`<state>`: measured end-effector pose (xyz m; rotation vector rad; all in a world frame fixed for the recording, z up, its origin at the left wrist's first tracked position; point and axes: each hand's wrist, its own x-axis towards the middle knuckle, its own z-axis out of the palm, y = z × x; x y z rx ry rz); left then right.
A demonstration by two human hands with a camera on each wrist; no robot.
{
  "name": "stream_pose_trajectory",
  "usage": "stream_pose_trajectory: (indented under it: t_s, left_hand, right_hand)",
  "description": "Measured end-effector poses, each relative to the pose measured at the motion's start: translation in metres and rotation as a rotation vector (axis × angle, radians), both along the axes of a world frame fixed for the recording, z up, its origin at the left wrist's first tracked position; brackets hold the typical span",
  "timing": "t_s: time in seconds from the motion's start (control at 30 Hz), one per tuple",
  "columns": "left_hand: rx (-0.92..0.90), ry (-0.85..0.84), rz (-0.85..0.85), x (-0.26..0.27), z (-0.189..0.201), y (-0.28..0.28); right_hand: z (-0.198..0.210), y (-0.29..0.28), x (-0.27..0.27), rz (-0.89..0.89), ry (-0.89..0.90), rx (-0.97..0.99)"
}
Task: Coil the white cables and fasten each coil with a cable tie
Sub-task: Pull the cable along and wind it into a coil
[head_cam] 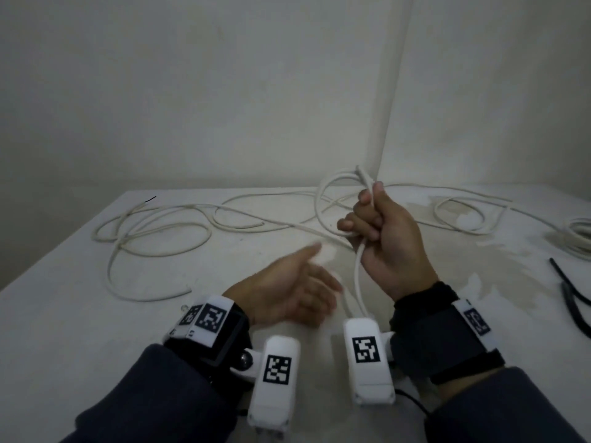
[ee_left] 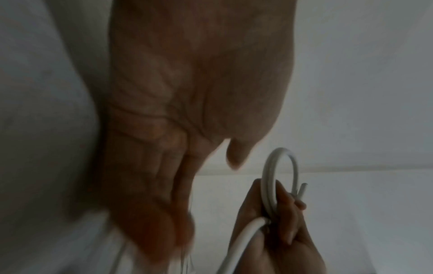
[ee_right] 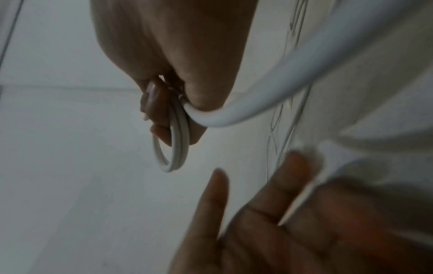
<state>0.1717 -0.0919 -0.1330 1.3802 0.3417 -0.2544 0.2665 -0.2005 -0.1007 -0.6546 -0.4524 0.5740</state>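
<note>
My right hand (head_cam: 374, 219) is raised above the table and grips a small coil of white cable (head_cam: 332, 193), its cut end sticking up past the thumb. The same coil (ee_left: 280, 178) shows in the left wrist view, held by the right hand's fingers (ee_left: 281, 209), and as loops (ee_right: 173, 146) in the right wrist view. A strand (head_cam: 358, 276) hangs from the fist toward me. My left hand (head_cam: 303, 282) hovers low to the left of it, blurred, fingers straight, holding nothing. More white cable (head_cam: 153, 231) sprawls loose over the table.
A finished-looking white coil (head_cam: 579, 238) lies at the right edge. Black cable ties (head_cam: 572, 295) lie at the near right. The white table (head_cam: 64, 314) meets a wall behind, with a corner (head_cam: 390, 123) above the right hand.
</note>
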Motion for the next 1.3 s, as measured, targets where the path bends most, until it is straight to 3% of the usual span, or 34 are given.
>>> stream_pose_trajectory:
  t_s: [0.07, 0.1, 0.37, 0.6, 0.73, 0.87, 1.03, 1.13, 1.3]
  left_hand:
    - [0.120, 0.124, -0.278, -0.001, 0.001, -0.012]
    - [0.141, 0.149, -0.308, 0.000, 0.001, -0.017]
    - [0.010, 0.087, -0.204, 0.003, -0.008, -0.016]
    - [-0.093, 0.078, -0.284, 0.005, -0.006, -0.016]
    - [-0.095, 0.093, -0.165, 0.004, -0.003, -0.020]
    - [-0.183, 0.107, 0.091, 0.008, -0.002, -0.023]
    - [-0.349, -0.095, 0.493, 0.013, -0.009, -0.010]
    - [-0.377, -0.241, 0.622, 0.016, -0.012, 0.009]
    - [-0.684, -0.350, 0.764, 0.010, -0.010, 0.025]
  right_hand:
    - [0.003, -0.002, 0.000, 0.023, 0.051, 0.087]
    - [0.003, -0.001, 0.000, 0.043, 0.066, 0.113]
    - [0.000, 0.001, -0.004, 0.153, 0.099, 0.167]
    - [-0.001, 0.001, -0.003, 0.173, 0.091, 0.143]
    - [0.002, -0.005, 0.001, 0.152, 0.046, 0.104]
    - [0.005, -0.014, 0.008, 0.133, 0.062, 0.129]
    - [0.006, -0.011, 0.003, 0.190, 0.032, 0.093]
    - [-0.001, 0.000, -0.003, 0.142, 0.026, -0.015]
    - [-0.016, 0.012, -0.001, 0.002, 0.226, -0.064]
